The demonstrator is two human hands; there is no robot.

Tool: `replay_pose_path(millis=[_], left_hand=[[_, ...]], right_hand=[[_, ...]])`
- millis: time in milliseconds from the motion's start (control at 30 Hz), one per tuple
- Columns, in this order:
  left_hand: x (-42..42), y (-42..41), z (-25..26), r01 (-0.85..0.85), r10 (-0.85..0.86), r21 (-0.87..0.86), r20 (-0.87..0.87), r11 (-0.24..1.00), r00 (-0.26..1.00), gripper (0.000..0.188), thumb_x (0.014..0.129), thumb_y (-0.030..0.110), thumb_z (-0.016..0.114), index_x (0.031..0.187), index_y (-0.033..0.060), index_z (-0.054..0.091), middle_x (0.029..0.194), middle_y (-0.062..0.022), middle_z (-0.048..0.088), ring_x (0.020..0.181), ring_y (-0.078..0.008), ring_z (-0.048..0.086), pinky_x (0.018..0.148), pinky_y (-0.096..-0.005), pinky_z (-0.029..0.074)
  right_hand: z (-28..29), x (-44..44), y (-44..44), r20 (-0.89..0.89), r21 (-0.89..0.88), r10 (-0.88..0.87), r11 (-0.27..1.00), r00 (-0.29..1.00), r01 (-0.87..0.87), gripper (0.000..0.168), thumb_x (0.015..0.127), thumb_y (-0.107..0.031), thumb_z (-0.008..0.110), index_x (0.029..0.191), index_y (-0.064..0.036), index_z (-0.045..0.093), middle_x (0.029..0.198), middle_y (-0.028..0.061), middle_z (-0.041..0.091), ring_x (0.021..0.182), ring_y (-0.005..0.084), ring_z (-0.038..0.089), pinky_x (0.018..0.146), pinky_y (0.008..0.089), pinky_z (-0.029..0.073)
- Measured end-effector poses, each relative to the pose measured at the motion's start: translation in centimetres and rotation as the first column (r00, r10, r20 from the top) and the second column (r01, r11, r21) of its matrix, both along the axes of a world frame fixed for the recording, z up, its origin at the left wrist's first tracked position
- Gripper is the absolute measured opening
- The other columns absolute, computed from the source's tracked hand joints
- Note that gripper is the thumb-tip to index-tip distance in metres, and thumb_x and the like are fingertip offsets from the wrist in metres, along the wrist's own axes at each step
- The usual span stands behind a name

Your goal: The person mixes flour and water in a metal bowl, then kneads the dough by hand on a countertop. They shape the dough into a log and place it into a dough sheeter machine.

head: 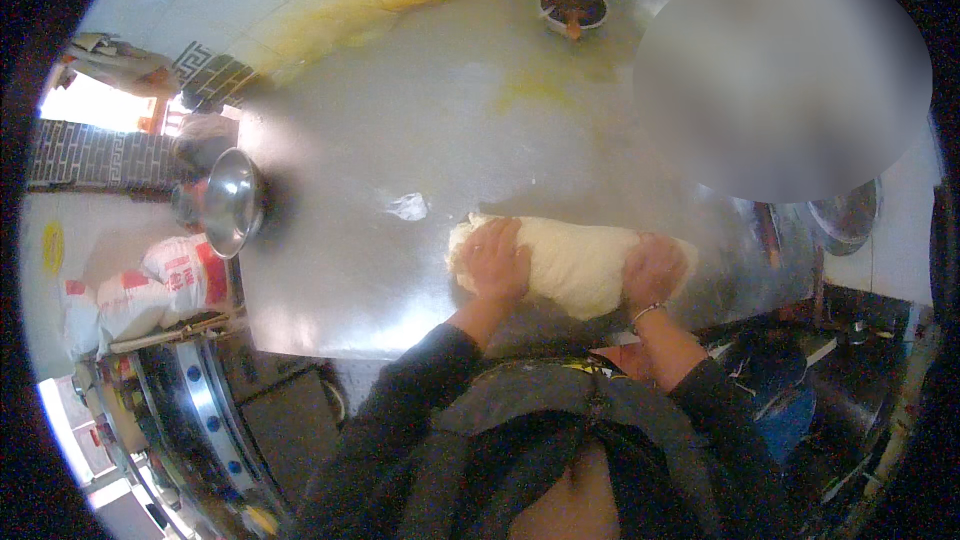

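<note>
A large, thick roll of pale dough [574, 259] lies crosswise on a metal worktop [360, 127], close to its front edge. On the dough's left end rests my left hand [496, 256], fingers pointing away from me. My right hand [655, 268], with a bracelet at the wrist, lies over the right end. Both palms are against the dough; their undersides are hidden, and whether the fingers grip it I cannot tell. A small white patch [409, 206] is on the metal, left of and beyond the dough.
A dark-filled bowl [574, 9] stands near the back wall. At the worktop's left edge is a steel bowl [233, 202], with white and red sacks [184, 270] below it. Another metal bowl [846, 217] is at the right. A blurred area covers the upper right.
</note>
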State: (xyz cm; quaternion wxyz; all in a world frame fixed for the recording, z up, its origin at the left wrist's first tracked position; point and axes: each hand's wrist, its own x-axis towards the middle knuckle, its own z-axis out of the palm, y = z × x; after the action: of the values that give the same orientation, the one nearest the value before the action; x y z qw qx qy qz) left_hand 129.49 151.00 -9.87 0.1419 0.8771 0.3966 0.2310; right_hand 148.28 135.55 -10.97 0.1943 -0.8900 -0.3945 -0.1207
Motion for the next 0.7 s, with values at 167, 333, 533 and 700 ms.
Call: replay_pose_path(millis=[167, 333, 533, 700], left_hand=[[1.5, 2.1, 0.1, 0.014, -0.013, 0.038, -0.019, 0.999, 1.0, 0.029, 0.079, 0.022, 0.053, 0.104, 0.0086, 0.057, 0.105, -0.0108, 0.059, 0.103, -0.0294, 0.051, 0.092, -0.0442, 0.034], [3.9, 5.2, 1.7, 0.069, -0.096, -0.13, -0.215, 0.989, 0.972, 0.026, 0.083, 0.028, 0.05, 0.096, 0.0076, 0.06, 0.093, -0.012, 0.062, 0.091, -0.0307, 0.056, 0.079, -0.0469, 0.041], [0.3, 2.4, 1.8, -0.007, -0.002, -0.071, -0.128, 0.997, 0.992, 0.035, 0.083, 0.034, 0.049, 0.101, 0.0062, 0.058, 0.101, -0.014, 0.059, 0.101, -0.0321, 0.052, 0.086, -0.0467, 0.037], [-8.3, -4.8, 1.0, -0.075, 0.067, -0.1, -0.085, 0.992, 0.994, 0.044, 0.073, 0.032, 0.059, 0.109, 0.0065, 0.053, 0.112, -0.0176, 0.052, 0.104, -0.0354, 0.048, 0.093, -0.0493, 0.031]], right_hand=[[2.1, 1.3, 2.8, -0.113, -0.387, -0.145, 0.918, 0.983, 0.091, 0.026, 0.081, -0.031, 0.046, 0.086, -0.009, 0.061, 0.093, 0.0138, 0.06, 0.091, 0.0313, 0.053, 0.079, 0.0462, 0.036], [0.7, 3.1, 4.6, -0.033, -0.29, -0.158, 0.946, 0.987, 0.142, 0.037, 0.085, -0.036, 0.041, 0.08, -0.007, 0.062, 0.09, 0.0151, 0.062, 0.085, 0.0337, 0.056, 0.076, 0.0455, 0.038], [1.9, 1.8, 3.9, -0.319, -0.415, -0.264, 0.902, 0.91, 0.117, 0.037, 0.084, -0.035, 0.042, 0.081, -0.006, 0.064, 0.09, 0.0163, 0.062, 0.089, 0.0344, 0.056, 0.078, 0.0477, 0.038], [2.6, -6.0, -2.1, -0.153, -0.116, 0.034, 0.992, 0.988, -0.052, 0.032, 0.08, -0.028, 0.05, 0.098, -0.004, 0.06, 0.099, 0.0184, 0.058, 0.099, 0.0358, 0.05, 0.084, 0.0484, 0.036]])
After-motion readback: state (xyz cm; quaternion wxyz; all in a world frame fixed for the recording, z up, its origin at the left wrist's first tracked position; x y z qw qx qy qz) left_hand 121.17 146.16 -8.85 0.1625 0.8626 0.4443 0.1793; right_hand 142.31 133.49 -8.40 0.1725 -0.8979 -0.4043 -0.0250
